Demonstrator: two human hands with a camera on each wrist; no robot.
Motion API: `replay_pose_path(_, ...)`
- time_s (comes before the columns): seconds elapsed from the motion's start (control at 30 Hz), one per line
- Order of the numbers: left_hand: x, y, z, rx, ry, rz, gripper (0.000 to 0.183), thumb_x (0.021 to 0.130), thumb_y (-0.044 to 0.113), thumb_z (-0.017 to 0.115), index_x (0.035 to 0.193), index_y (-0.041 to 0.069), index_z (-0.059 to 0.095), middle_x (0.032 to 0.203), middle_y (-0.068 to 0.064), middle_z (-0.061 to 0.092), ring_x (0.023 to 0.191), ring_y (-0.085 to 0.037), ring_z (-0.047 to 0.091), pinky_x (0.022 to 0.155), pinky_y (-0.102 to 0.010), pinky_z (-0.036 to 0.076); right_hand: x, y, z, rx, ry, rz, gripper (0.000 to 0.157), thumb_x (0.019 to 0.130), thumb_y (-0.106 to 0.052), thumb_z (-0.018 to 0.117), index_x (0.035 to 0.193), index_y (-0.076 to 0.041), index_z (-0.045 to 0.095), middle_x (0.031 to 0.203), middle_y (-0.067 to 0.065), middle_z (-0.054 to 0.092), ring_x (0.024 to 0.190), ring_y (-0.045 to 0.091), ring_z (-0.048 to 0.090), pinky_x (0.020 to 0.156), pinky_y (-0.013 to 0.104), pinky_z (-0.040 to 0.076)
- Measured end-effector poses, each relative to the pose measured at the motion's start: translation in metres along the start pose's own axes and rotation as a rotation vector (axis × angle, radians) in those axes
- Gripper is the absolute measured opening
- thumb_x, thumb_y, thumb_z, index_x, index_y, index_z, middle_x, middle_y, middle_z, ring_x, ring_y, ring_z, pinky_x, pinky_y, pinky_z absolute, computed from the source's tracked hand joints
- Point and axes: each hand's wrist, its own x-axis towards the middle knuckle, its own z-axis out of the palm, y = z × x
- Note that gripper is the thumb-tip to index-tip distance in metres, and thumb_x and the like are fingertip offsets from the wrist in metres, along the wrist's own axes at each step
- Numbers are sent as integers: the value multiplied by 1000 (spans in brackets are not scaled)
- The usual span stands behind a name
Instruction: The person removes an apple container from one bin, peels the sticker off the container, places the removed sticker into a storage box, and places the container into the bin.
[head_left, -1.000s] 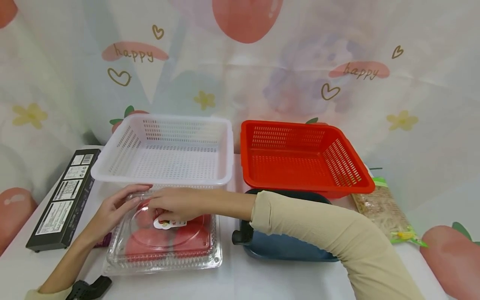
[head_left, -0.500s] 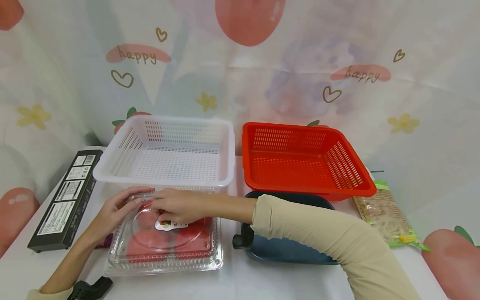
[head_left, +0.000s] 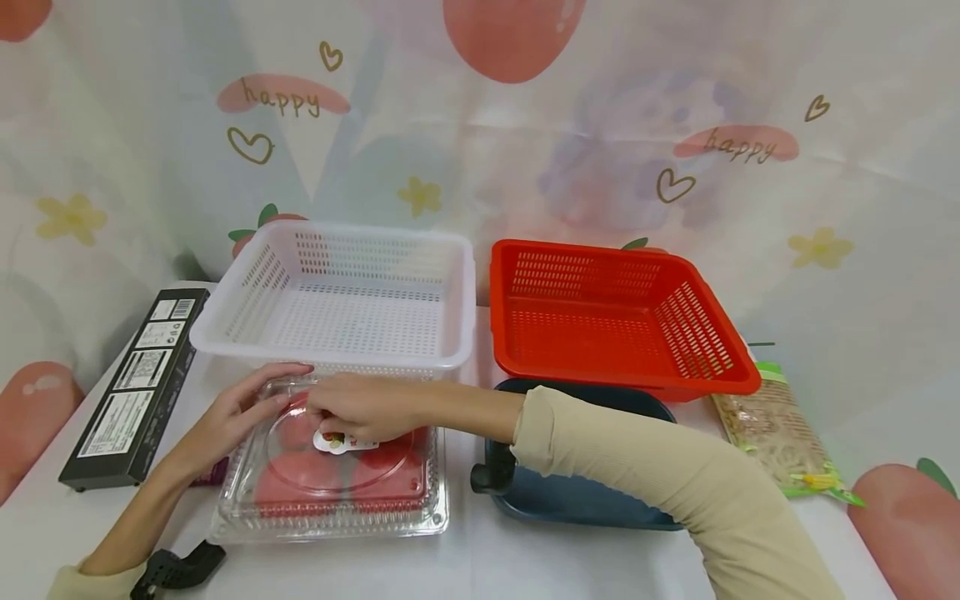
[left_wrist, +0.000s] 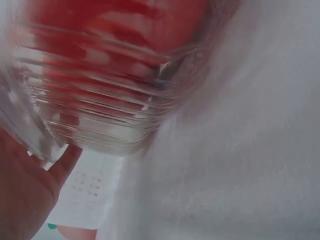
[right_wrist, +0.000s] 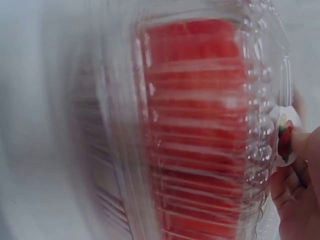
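A clear plastic clamshell box [head_left: 330, 525] with red round pieces [head_left: 300, 479] inside sits on the white table, its lid down. My left hand [head_left: 232, 421] rests at the box's back left corner, fingers extended along the lid. On top of the lid is a white sticker [head_left: 345, 443] with a small red and green picture. My right hand [head_left: 367, 407] reaches across from the right, its fingers curled at the sticker. In the right wrist view the thumb lies over the edge of the sticker [right_wrist: 286, 142], pinching it against the fingers.
Behind the box stands a white perforated basket [head_left: 330, 350], beside a red basket [head_left: 622, 379]. A dark blue pan [head_left: 585, 500] lies under the right forearm. A long black box [head_left: 135, 392] is at the left, and a green-edged food packet [head_left: 776, 433] at the right.
The head view has shifted slightly. Both hands stay in nearly the same place on the box, with only small movement of the right fingers at the sticker.
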Motion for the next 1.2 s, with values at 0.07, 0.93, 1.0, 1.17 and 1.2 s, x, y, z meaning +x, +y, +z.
replay_pose_path(0.07, 0, 1, 0, 9, -6, -22, 39, 101, 4, 44, 140, 6, 47, 136, 13, 55, 122, 7, 50, 95, -8, 41, -1, 0, -1, 5, -6, 4, 11, 102, -19, 47, 100, -10, 52, 88, -3, 52, 88, 7, 45, 82, 12, 33)
replay_pose_path(0.93, -2, 1, -3, -72, -7, -217, 37, 103, 18, 43, 139, 10, 46, 127, 18, 54, 113, 4, 53, 88, -19, 49, -10, 8, -1, 158, 106, -3, 12, 103, -18, 44, 111, -13, 52, 93, -3, 60, 79, 4, 53, 72, 11, 41)
replay_pose_path(1.0, -2, 1, -2, -69, -5, -214, 37, 103, 18, 43, 139, 10, 46, 127, 17, 54, 114, 4, 53, 88, -18, 48, -12, 9, -1, 169, 123, -29, 13, 103, -16, 45, 111, -10, 53, 92, -1, 60, 81, 5, 54, 75, 10, 41)
replay_pose_path(1.17, -1, 1, -2, -80, 0, -207, 37, 103, 18, 43, 139, 10, 46, 127, 16, 54, 115, 5, 51, 90, -15, 46, -19, 11, -1, 238, 163, -48, 12, 100, -14, 51, 109, -9, 58, 91, -1, 61, 82, 4, 52, 79, 10, 41)
replay_pose_path(1.2, -1, 1, -1, -84, 3, -206, 37, 103, 18, 43, 139, 9, 46, 126, 16, 55, 114, 5, 52, 90, -14, 46, -21, 10, -2, 259, 168, -42, 12, 100, -15, 52, 108, -9, 59, 90, -1, 60, 82, 3, 51, 79, 10, 42)
